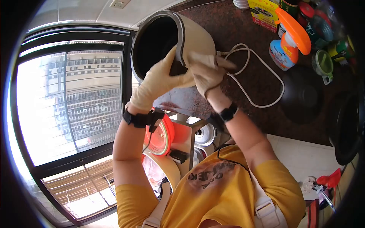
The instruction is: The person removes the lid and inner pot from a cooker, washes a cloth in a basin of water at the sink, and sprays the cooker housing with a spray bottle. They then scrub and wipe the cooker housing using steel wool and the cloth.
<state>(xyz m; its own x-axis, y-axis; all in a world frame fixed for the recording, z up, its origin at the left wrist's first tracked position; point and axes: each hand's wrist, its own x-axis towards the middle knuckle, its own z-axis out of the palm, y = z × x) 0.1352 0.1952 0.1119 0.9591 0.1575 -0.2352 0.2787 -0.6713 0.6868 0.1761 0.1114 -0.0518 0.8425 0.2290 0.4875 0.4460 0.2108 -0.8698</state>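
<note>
A beige rice cooker [199,36] with a dark, hollow inside lies tilted on the counter, its open mouth facing left. My left hand [156,81], in a pale glove, grips the rim, fingers inside the mouth and thumb outside. My right hand [207,74], gloved too, is against the outer wall near the cord end. Its fingers are closed and blurred by motion around something pale and brownish that I cannot make out. A white power cord [279,85] loops over the counter to the right of the cooker.
Right of the cord stand an orange-and-blue spray bottle [283,53], a yellow box [263,13], a green cup [322,64] and several jars. A round black lid-like thing [303,95] lies on the dark counter [262,117]. A window [80,95] is on the left; a red basket [161,136] sits below.
</note>
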